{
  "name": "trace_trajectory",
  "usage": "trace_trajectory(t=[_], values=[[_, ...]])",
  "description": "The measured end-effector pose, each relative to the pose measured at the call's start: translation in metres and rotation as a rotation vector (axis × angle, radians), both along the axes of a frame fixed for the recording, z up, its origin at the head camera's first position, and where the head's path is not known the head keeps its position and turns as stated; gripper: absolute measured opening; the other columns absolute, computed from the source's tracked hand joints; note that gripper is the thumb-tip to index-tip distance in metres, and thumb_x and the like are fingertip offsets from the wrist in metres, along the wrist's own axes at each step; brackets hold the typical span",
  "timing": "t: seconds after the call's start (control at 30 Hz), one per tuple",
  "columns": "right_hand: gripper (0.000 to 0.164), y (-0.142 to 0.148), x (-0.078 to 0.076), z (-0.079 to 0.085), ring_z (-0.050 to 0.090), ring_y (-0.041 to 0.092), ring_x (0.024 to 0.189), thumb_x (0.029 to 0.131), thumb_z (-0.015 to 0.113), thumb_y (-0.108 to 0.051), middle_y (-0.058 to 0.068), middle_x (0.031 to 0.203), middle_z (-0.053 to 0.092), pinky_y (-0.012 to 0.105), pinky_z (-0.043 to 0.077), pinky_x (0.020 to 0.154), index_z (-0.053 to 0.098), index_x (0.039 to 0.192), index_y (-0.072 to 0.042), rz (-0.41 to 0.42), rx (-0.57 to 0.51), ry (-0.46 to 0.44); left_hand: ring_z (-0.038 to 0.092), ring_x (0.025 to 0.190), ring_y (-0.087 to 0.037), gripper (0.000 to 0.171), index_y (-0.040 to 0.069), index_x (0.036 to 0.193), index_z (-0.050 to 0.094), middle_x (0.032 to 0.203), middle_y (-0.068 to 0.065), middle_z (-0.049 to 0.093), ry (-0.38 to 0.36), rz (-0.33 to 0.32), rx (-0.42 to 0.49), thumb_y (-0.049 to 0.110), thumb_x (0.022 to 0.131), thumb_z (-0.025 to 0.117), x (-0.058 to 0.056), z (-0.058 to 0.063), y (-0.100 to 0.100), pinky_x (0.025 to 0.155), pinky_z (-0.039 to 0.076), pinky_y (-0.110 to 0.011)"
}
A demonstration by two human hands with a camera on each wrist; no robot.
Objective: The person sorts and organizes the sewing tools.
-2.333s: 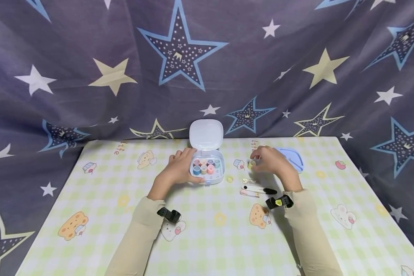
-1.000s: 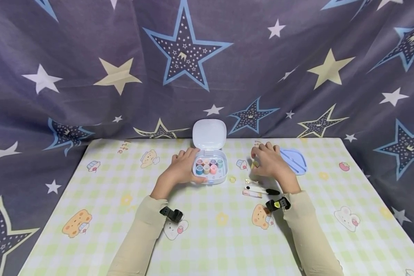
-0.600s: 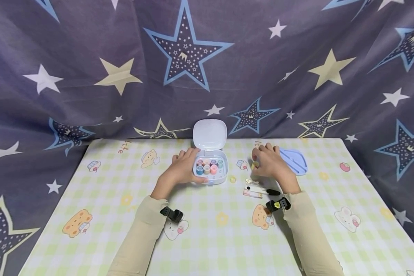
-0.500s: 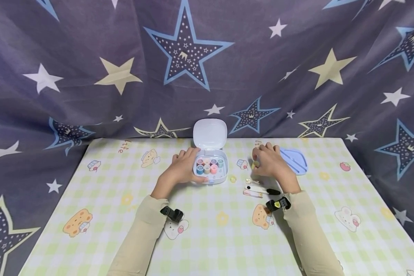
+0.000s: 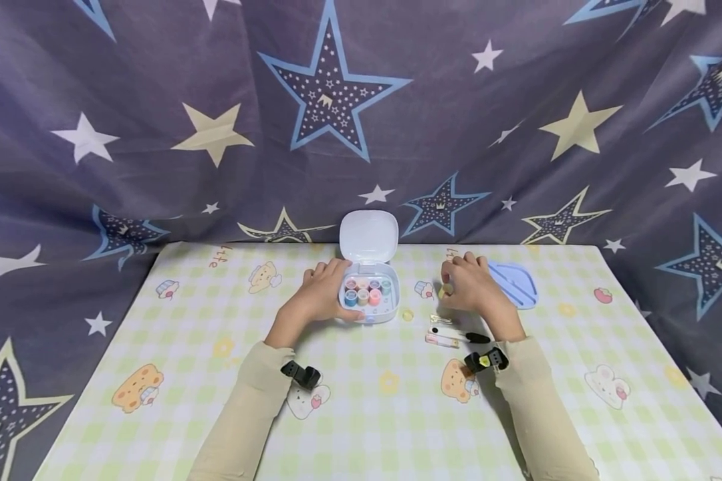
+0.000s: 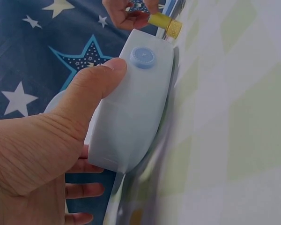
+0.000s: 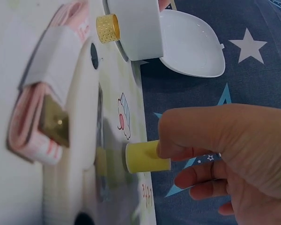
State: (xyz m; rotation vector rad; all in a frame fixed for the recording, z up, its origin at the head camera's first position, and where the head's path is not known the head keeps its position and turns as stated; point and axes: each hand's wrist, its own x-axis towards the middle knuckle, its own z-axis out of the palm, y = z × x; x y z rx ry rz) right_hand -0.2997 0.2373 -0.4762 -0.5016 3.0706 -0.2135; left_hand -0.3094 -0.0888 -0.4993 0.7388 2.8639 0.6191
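My left hand (image 5: 317, 294) grips the side of a small white sewing box (image 5: 391, 311), thumb on its front wall by the blue button latch (image 6: 144, 56). The box lid (image 5: 369, 236) stands open at the back. Several coloured thread spools (image 5: 375, 297) sit inside in two rows. To the right, my right hand (image 5: 472, 287) pinches a yellow thread spool (image 7: 143, 157) between thumb and index finger; the other fingers are loosely bent. The spool is close over the tablecloth, partly hidden by the fingers in the head view. A gold thimble (image 7: 107, 28) stands between box and right hand.
Nearer me than the right hand lie gold pins (image 5: 440, 319), a white tool with a black end (image 5: 477, 338) and a folded pink tape (image 5: 442, 341). A blue tray (image 5: 520, 284) lies beyond the right hand. A star-patterned curtain (image 5: 313, 180) hangs behind the table.
My right fingers have drawn in around the yellow spool, which stays in about the same place. The left hand stays on the box. The head view has shifted slightly.
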Motion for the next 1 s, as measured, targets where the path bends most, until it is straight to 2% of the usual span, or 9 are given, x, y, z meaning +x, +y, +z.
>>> trace_trajectory(t=[0.27,0.5,0.7,1.0], values=[[0.024,-0.001,0.002,0.002,0.041,0.029,0.093,0.074,0.078,-0.017,0.003,0.089,0.056,0.050,0.030,0.090,0.060,0.091,-0.013,0.008,-0.025,0.035,0.043,0.132,-0.034,0.117,0.008,0.154,0.036,0.152,-0.011,0.042,0.044,-0.005,-0.011,0.062,0.065,0.089,-0.001,-0.003,0.001,0.108,0.034,-0.054],[0.021,-0.006,0.005,0.008,0.041,0.028,0.088,0.074,0.074,-0.016,0.001,0.082,0.055,0.047,0.030,0.085,0.060,0.090,-0.012,0.057,-0.052,0.110,0.039,0.134,-0.036,0.115,0.008,0.152,0.042,0.151,-0.013,0.041,0.109,-0.015,-0.028,0.067,0.064,0.087,-0.003,-0.003,-0.001,0.110,0.030,-0.054],[0.019,-0.010,0.007,0.010,0.040,0.026,0.085,0.073,0.070,-0.013,0.001,0.077,0.052,0.046,0.028,0.083,0.060,0.089,-0.011,0.087,-0.085,0.139,0.041,0.132,-0.033,0.111,0.010,0.152,0.044,0.146,-0.010,0.046,0.102,-0.023,-0.001,0.067,0.065,0.084,-0.002,-0.002,-0.002,0.109,0.030,-0.051],[0.018,-0.013,0.006,0.008,0.041,0.025,0.083,0.073,0.070,-0.012,0.002,0.076,0.052,0.046,0.029,0.082,0.058,0.087,-0.010,0.122,-0.126,0.200,0.041,0.131,-0.034,0.111,0.007,0.151,0.045,0.146,-0.010,0.047,0.104,-0.008,-0.025,0.066,0.065,0.085,-0.002,-0.003,0.002,0.108,0.030,-0.051]])
